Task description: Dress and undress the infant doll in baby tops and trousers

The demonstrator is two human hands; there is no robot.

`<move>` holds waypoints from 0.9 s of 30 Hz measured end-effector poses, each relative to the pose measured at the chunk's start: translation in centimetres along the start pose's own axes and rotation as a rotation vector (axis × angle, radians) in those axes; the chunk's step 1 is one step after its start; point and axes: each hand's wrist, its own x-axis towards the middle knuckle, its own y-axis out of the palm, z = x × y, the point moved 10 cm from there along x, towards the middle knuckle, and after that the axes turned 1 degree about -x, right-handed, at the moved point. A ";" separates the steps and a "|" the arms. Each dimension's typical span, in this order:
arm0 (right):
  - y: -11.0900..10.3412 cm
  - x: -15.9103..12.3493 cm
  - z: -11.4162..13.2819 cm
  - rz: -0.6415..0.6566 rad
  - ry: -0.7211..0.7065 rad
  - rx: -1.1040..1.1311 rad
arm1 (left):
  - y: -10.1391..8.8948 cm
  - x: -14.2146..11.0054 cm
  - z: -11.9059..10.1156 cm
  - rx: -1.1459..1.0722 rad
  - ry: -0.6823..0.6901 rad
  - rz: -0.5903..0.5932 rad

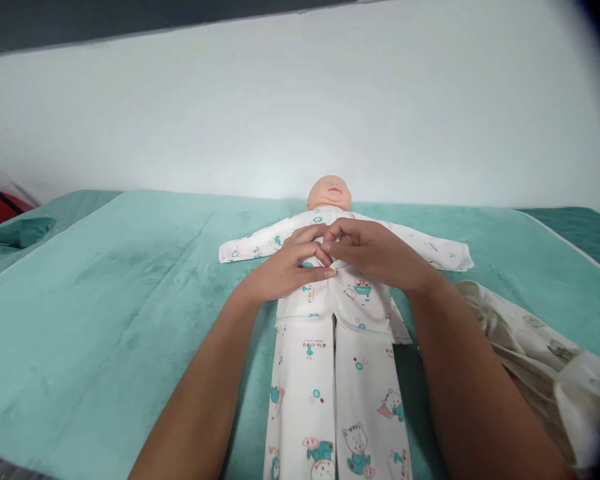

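A baby doll lies on its back, its head at the far side. It wears a white baby shirt printed with small animals, sleeves spread out to both sides, and matching white trousers. Over the chest, my left hand has its thumb and fingers closed on the shirt's front edge. My right hand meets it there, thumb and forefinger pinching the same front opening. The fingers touch each other and cover the fastening between them.
A teal cloth covers the surface beneath the doll. To the right lies a crumpled white and beige printed garment. A white wall rises behind. Something red and black shows at the far left edge.
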 end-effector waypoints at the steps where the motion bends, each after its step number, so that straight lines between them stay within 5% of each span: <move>1: 0.0 0.0 0.1 -0.004 0.003 -0.006 | 0.0 0.0 0.0 0.009 0.002 -0.009; 12: -0.5 -0.3 1.0 -0.039 0.020 -0.215 | -0.3 0.1 0.6 -0.038 -0.038 -0.060; 27: 0.1 -0.4 1.0 0.003 -0.054 -0.088 | -0.2 0.4 0.3 -0.039 -0.048 -0.133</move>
